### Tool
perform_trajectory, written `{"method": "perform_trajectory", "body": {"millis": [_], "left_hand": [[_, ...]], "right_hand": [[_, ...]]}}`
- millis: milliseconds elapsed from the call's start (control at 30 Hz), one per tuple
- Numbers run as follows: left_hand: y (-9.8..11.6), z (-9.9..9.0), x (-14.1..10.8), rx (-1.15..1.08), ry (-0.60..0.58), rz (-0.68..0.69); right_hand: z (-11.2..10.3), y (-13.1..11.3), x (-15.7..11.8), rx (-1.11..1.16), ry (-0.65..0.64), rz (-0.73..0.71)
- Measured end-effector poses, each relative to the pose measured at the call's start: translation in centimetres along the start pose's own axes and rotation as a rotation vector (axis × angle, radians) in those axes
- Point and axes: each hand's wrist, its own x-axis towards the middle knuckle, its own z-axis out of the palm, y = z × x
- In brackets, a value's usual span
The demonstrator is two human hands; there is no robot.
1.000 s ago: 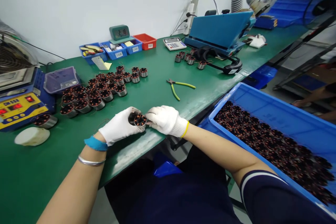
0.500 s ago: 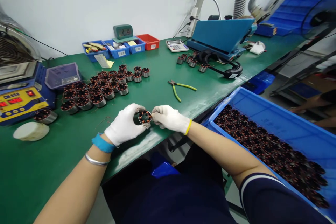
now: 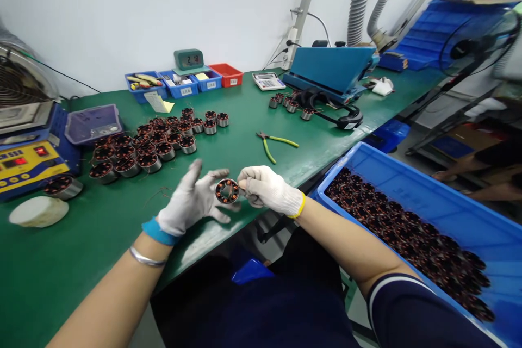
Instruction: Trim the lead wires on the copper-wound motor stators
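Pinched between the gloved thumb and fingers of my right hand (image 3: 263,189) is a motor stator (image 3: 227,191), a metal ring with copper windings inside, held over the front edge of the bench. My left hand (image 3: 193,196), also in a white glove, has its fingers spread just behind and left of the stator; whether a fingertip touches it I cannot tell. Several more wound stators (image 3: 149,162) stand grouped on the bench beyond my left hand. Cutting pliers (image 3: 277,140) with green handles lie spread behind my right hand.
A blue crate (image 3: 408,179) full of stators stands at the right. Small blue bins (image 3: 181,89), a red bin (image 3: 230,79), a clock (image 3: 188,58) and a calculator (image 3: 269,82) line the wall. A yellow-blue control unit (image 3: 30,166) and white round block (image 3: 38,211) sit left.
My left hand has let go of the stator and spread its fingers. The stator now stays in my right hand, turned more toward me. The whole view has shifted slightly.
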Motion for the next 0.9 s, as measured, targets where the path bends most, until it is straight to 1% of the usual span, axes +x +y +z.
{"method": "perform_trajectory", "body": {"millis": [33, 67, 100, 133, 167, 267, 300, 333, 367, 400, 433, 467, 533, 567, 600, 633, 667, 700, 767, 800, 833, 867, 900], "left_hand": [[0.1, 0.1, 0.1, -0.032, -0.079, -0.126], [0.1, 0.1, 0.2, -0.01, -0.119, -0.208], [0.1, 0.2, 0.2, 0.036, -0.121, -0.242], [0.1, 0.4, 0.1, 0.094, -0.082, -0.206], [0.0, 0.5, 0.0, 0.173, 0.017, -0.101], [-0.3, 0.9, -0.9, 0.419, 0.453, 0.329], [-0.5, 1.1, -1.2, 0.508, 0.573, 0.452], [-0.6, 1.2, -1.4, 0.581, 0.663, 0.55], [-0.7, 1.3, -1.5, 0.608, 0.704, 0.603], [-0.8, 1.3, -1.5, 0.59, 0.699, 0.617], [-0.8, 1.4, -1.5, 0.536, 0.647, 0.58], [-0.7, 1.4, -1.3, 0.439, 0.531, 0.479], [-0.4, 1.5, -1.1, 0.189, 0.165, 0.17], [-0.3, 1.6, -1.1, 0.102, 0.011, 0.048], [-0.1, 1.8, -1.1, 0.051, -0.061, -0.007], [0.1, 1.9, -1.2, 0.021, -0.043, 0.013], [0.3, 2.0, -1.4, -0.012, 0.039, 0.096], [0.5, 2.2, -1.5, -0.067, 0.134, 0.211], [0.8, 2.3, -1.6, -0.271, 0.298, 0.428], [0.9, 2.2, -1.6, -0.377, 0.332, 0.465], [0.9, 2.2, -1.4, -0.446, 0.326, 0.429], [0.9, 2.2, -1.2, -0.452, 0.298, 0.342], [0.7, 2.2, -1.0, -0.388, 0.268, 0.252]], "right_hand": [[0.2, -0.1, -0.2, -0.008, -0.008, -0.015], [0.4, -0.2, -0.3, -0.021, -0.015, -0.024], [0.5, -0.2, -0.4, -0.033, -0.024, -0.026], [0.6, -0.2, -0.4, -0.036, -0.032, -0.022], [0.7, -0.2, -0.4, -0.03, -0.042, -0.012], [0.6, -0.1, -0.2, 0.037, -0.047, 0.019], [0.6, -0.2, -0.1, 0.064, -0.041, 0.017], [0.5, -0.3, -0.1, 0.086, -0.034, 0.003], [0.4, -0.4, -0.2, 0.093, -0.028, -0.019], [0.3, -0.5, -0.3, 0.077, -0.023, -0.045], [0.2, -0.7, -0.5, 0.032, -0.021, -0.069], [0.1, -0.8, -0.7, -0.038, -0.015, -0.088], [-0.1, -1.1, -1.0, -0.215, 0.012, -0.11], [-0.2, -1.1, -1.2, -0.293, 0.035, -0.117], [-0.2, -1.1, -1.3, -0.348, 0.06, -0.121], [-0.2, -1.1, -1.4, -0.369, 0.082, -0.121], [-0.2, -1.2, -1.4, -0.358, 0.095, -0.119], [-0.1, -1.2, -1.5, -0.324, 0.101, -0.117], [0.0, -1.3, -1.5, -0.262, 0.087, -0.114], [0.2, -1.4, -1.4, -0.263, 0.075, -0.116], [0.3, -1.5, -1.4, -0.296, 0.07, -0.122], [0.4, -1.6, -1.4, -0.354, 0.07, -0.131], [0.4, -1.7, -1.3, -0.42, 0.072, -0.141]]}}
